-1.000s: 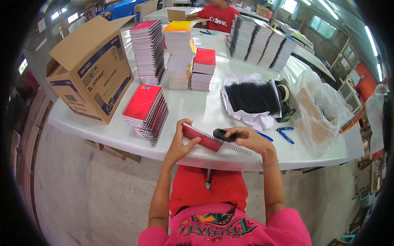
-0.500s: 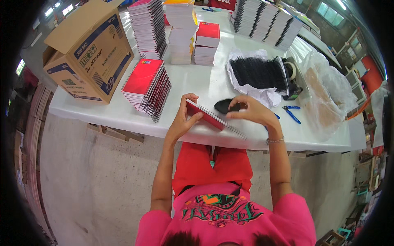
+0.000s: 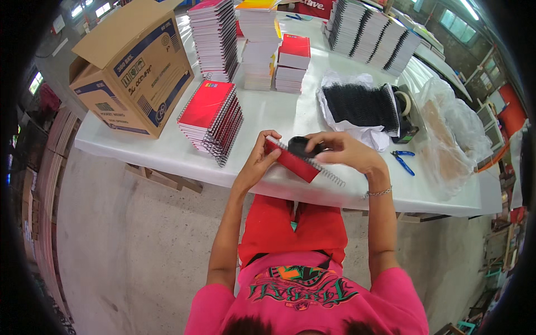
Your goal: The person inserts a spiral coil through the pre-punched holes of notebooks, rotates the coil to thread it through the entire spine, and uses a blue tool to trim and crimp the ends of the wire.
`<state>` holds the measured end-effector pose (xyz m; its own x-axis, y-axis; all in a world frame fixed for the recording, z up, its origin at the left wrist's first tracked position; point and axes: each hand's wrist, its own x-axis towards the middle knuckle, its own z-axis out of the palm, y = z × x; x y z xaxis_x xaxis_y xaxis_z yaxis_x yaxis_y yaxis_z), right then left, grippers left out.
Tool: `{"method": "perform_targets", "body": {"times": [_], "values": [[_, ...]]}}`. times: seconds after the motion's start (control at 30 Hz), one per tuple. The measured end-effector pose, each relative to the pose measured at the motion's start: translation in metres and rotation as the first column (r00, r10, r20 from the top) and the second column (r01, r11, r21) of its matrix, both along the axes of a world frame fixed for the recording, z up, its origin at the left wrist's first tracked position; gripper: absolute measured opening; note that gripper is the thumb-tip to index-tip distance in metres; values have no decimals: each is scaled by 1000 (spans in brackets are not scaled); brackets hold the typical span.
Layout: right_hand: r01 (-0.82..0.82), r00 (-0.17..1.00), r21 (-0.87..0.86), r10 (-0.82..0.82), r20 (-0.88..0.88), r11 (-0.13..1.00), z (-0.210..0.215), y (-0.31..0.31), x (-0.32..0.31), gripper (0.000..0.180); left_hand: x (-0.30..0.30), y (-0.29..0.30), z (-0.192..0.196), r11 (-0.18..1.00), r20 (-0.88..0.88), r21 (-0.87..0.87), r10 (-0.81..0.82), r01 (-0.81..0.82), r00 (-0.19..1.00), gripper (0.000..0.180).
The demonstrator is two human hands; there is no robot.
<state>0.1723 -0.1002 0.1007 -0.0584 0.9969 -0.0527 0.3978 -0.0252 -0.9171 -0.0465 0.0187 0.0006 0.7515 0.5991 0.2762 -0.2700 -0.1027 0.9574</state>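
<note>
Near the table's front edge, my left hand (image 3: 261, 163) grips a small red notebook (image 3: 298, 167) by its left end, thumb on the cover. A wire coil (image 3: 333, 175) runs along the notebook's upper edge, and its loose tail sticks out past the right end. My right hand (image 3: 349, 152) is closed on a black, round, cup-like piece (image 3: 299, 145) that sits against or just above the coil; whether they touch I cannot tell. Behind my left hand stands a stack of red coil-bound notebooks (image 3: 206, 106).
An open cardboard box (image 3: 131, 72) stands at the left. Tall notebook stacks (image 3: 212, 39) rise at the back. Black coils (image 3: 360, 106) lie on white paper, beside a tape dispenser (image 3: 406, 133). Blue pliers (image 3: 403, 163) and a clear plastic bag (image 3: 446, 134) are at the right.
The whole view has shifted a little. The black piece has turned, so its hollow end shows, and it has come closer to the coil. My left hand keeps its grip on the notebook.
</note>
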Motion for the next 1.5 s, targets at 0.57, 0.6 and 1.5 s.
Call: {"method": "perform_targets", "body": {"times": [0.57, 0.6, 1.5], "values": [[157, 913, 166, -207, 352, 974, -43, 15, 13, 36, 7, -7, -5, 989, -4, -35, 143, -143, 990, 30], [227, 938, 179, -264, 224, 957, -44, 12, 11, 37, 12, -7, -6, 982, 25, -60, 181, -179, 983, 28], [563, 704, 499, -698, 128, 659, -44, -81, -60, 46, 5, -31, 20, 954, -78, -53, 292, -296, 953, 22]]}}
